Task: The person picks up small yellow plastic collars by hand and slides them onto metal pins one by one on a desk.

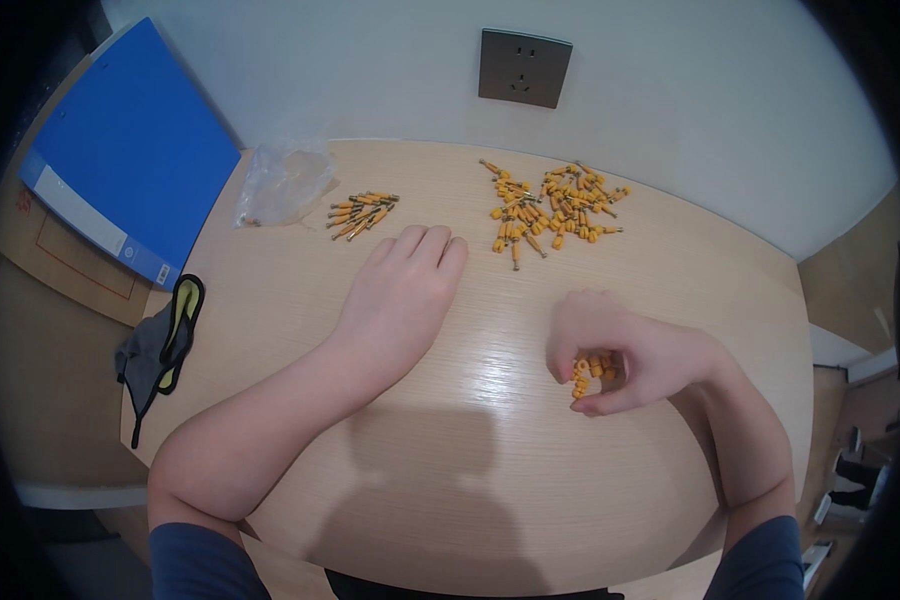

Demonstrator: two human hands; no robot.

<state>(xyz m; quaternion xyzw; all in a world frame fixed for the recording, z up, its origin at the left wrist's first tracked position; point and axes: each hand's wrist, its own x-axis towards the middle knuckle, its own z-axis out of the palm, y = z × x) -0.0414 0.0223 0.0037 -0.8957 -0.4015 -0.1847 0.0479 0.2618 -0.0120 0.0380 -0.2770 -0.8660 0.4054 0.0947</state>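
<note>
Right of centre, the right hand (660,350) curves, thumb apart from fingers, around yellow pieces (581,378), seemingly containing them. Mid-frame, the left hand (405,285) lies palm-down; whether holding anything, I cannot tell. Higher up, a small pin group (358,214) seems kept apart from the larger heap (570,205).

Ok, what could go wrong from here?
The small yellow pieces within the curl of the right hand might scatter if it moves quickly. The left hand is close to the smaller group of yellow-and-metal pieces and could knock some astray.
</note>
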